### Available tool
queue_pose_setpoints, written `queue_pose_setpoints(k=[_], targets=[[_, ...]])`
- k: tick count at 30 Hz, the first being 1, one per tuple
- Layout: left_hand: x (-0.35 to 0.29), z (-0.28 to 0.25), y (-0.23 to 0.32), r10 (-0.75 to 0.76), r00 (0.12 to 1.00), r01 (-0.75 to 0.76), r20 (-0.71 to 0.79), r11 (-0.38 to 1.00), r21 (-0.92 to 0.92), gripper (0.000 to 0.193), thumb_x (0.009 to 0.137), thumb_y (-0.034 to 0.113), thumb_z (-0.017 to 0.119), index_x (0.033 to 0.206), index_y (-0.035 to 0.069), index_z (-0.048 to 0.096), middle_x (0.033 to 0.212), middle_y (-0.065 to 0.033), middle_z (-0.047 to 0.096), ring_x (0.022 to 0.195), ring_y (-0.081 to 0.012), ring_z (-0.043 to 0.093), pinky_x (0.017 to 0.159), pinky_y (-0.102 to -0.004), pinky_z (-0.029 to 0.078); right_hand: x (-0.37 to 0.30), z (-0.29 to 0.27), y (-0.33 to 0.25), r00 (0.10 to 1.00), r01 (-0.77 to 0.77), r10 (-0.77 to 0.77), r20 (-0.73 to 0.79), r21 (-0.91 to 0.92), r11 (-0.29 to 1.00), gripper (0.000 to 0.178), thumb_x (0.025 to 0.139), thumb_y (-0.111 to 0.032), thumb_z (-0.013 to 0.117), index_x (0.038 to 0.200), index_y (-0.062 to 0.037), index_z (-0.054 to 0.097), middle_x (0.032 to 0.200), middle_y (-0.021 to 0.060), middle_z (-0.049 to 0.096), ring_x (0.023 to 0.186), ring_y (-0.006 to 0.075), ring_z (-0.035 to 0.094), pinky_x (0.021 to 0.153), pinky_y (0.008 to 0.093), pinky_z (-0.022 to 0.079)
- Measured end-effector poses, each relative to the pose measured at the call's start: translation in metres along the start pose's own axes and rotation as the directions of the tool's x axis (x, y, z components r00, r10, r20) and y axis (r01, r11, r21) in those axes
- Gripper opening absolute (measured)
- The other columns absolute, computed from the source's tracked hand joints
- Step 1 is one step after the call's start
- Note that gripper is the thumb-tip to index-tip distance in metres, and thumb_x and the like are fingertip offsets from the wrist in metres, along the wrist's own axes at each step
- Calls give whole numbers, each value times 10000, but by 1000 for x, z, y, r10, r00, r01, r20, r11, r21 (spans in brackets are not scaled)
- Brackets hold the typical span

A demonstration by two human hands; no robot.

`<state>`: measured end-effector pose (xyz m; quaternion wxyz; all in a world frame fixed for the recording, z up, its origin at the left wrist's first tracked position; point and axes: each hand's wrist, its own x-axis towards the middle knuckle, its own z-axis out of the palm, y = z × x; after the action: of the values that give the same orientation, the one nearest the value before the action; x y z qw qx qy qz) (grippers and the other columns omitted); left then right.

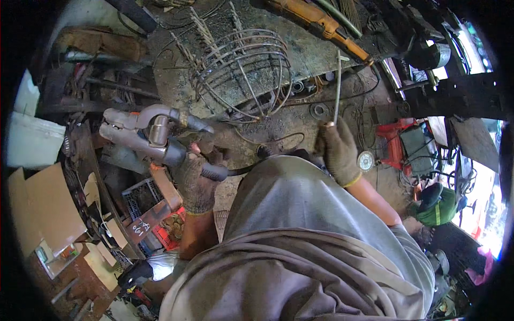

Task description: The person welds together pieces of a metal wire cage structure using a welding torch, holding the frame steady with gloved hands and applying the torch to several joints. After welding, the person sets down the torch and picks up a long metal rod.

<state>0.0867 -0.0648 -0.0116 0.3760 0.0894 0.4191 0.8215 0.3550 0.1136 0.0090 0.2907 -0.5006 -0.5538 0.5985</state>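
My left hand (197, 184), in a knit work glove, is closed around the handle of a grey welding electrode holder (159, 131), whose jaws point left and seem to have no rod between them. Gloved too, my right hand (339, 152) grips the lower end of a thin, pale welding rod (338, 88), which stands up toward the worktable. Beyond both hands, a rounded cage of bent steel rods (243, 61) lies on the metal worktable (321, 61); neither hand touches it. Longer textured bars stick out from its far left side.
A yellow power tool (321, 27) lies at the table's far right. Cables cross the floor near a metal disc (365, 160) and a ring (319, 110). Right are a red machine (395, 142) and a green cap (440, 206); left are cardboard (51, 206) and crates (140, 200).
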Motion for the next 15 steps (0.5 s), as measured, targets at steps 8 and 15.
queue_pose_setpoints(k=[8, 15], targets=[[-16, 40, -19, -201, 977, 198, 68, 979, 49, 520, 833, 192, 842, 1245, 101, 538, 1026, -32, 620, 819, -151, 669, 694, -288, 599, 10, 58, -56, 888, -146, -99, 449, 480, 865, 331, 1079, -304, 477, 1187, -30, 630, 1011, 115, 679, 930, 160, 640, 842, 314, 502], [-56, 63, -25, -82, 986, 18, 146, 918, 395, 432, 886, 234, 782, 1229, 73, 576, 1010, -28, 640, 848, -144, 639, 745, -282, 556, -12, 50, -50, 852, -78, -30, 522, 184, 980, 311, 1085, -274, 478, 1216, -30, 621, 1138, 90, 685, 954, 137, 655, 814, 308, 546]])
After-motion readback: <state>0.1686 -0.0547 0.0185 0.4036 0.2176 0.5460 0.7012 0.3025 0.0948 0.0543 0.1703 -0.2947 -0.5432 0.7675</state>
